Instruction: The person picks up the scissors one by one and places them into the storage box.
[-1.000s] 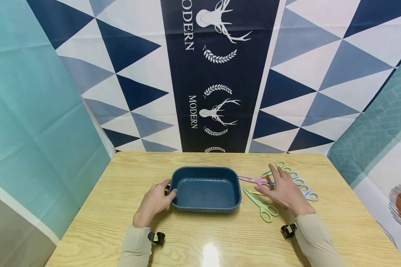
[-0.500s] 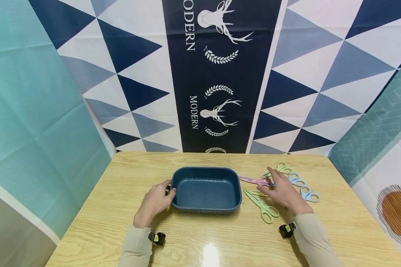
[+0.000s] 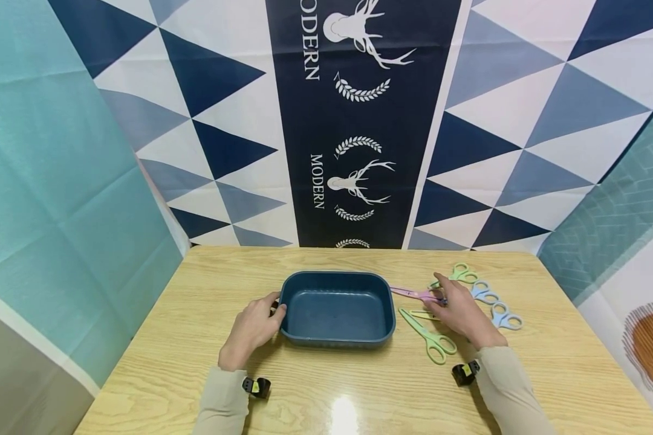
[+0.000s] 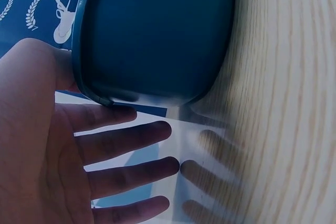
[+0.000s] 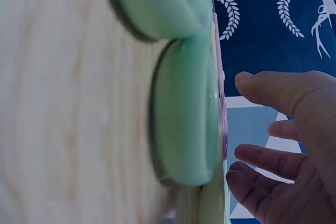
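An empty dark blue box (image 3: 337,309) stands on the table; my left hand (image 3: 251,331) grips its left rim, thumb over the edge. In the left wrist view the index finger touches the box (image 4: 157,35) below the rim and the other fingers extend straight. My right hand (image 3: 461,309) is over the scissors, fingers relaxed and apart. Beside it lie pink scissors (image 3: 413,294), large green scissors (image 3: 432,341) and a partly hidden yellow pair (image 3: 424,315). In the right wrist view a green handle (image 5: 186,124) is near the right hand (image 5: 294,156), not touching.
Behind and right of my right hand lie smaller green scissors (image 3: 461,273) and two light blue scissor handles, one (image 3: 483,293) farther back and one (image 3: 505,318) nearer. A patterned cloth (image 3: 354,121) hangs behind the wooden table (image 3: 305,386).
My right hand has moved slightly left and lower over the scissors, uncovering more of the blue handles. The left hand stays at the box.
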`<state>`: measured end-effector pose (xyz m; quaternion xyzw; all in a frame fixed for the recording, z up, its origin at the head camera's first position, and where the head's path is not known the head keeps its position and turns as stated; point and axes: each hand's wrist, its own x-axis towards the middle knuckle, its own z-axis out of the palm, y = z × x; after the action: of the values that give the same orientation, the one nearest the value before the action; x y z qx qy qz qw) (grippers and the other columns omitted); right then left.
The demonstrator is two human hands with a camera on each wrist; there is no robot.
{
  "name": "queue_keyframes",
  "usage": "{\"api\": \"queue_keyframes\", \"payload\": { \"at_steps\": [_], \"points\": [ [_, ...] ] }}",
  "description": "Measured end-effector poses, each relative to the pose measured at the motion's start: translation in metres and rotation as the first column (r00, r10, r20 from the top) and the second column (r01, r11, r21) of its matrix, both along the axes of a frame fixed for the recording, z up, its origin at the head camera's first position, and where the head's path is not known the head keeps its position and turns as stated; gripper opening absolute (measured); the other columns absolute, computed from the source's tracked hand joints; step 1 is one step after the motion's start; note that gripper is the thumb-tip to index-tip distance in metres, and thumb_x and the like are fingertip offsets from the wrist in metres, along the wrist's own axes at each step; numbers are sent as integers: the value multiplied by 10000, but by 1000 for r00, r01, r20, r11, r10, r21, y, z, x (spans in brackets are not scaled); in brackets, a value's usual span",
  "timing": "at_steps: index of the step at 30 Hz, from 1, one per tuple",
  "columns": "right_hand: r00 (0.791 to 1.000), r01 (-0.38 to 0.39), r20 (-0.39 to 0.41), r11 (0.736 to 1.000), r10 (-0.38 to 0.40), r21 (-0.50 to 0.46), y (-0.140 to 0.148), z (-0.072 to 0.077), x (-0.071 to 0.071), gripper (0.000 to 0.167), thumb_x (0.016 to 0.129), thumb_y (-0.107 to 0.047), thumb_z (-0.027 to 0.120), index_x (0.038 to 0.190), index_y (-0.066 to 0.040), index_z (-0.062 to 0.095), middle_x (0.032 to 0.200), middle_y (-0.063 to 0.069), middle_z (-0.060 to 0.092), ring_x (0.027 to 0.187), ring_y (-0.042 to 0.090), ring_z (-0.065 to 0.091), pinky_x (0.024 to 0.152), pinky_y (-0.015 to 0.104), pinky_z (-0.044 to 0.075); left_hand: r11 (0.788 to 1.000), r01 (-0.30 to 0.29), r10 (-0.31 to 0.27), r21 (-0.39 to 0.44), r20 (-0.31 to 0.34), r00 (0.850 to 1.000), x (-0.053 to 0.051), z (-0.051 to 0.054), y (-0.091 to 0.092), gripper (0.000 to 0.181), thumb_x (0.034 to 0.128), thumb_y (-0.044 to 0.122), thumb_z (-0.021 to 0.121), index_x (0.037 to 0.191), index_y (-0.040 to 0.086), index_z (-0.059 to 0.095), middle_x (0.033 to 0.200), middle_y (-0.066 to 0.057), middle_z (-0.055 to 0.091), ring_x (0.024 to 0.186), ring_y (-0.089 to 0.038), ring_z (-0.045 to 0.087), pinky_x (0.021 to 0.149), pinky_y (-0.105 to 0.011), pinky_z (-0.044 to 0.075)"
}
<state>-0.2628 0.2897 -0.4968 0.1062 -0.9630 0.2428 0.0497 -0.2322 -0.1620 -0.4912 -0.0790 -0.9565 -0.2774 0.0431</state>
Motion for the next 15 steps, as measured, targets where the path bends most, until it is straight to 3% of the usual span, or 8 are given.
{"api": "queue_keyframes", "payload": {
  "at_steps": [15],
  "points": [
    [1000,-6,-23,1000,6,2,-1,-2,-2,578,970,-150,693,1428,122,471,1182,286,661,1102,454,634,918,588,523,1000,3,-3,6,7,1000,0,-1,0,412,1026,306,558,1395,135,620,1164,-77,733,1017,-263,713,790,-490,567]
  ]
}}
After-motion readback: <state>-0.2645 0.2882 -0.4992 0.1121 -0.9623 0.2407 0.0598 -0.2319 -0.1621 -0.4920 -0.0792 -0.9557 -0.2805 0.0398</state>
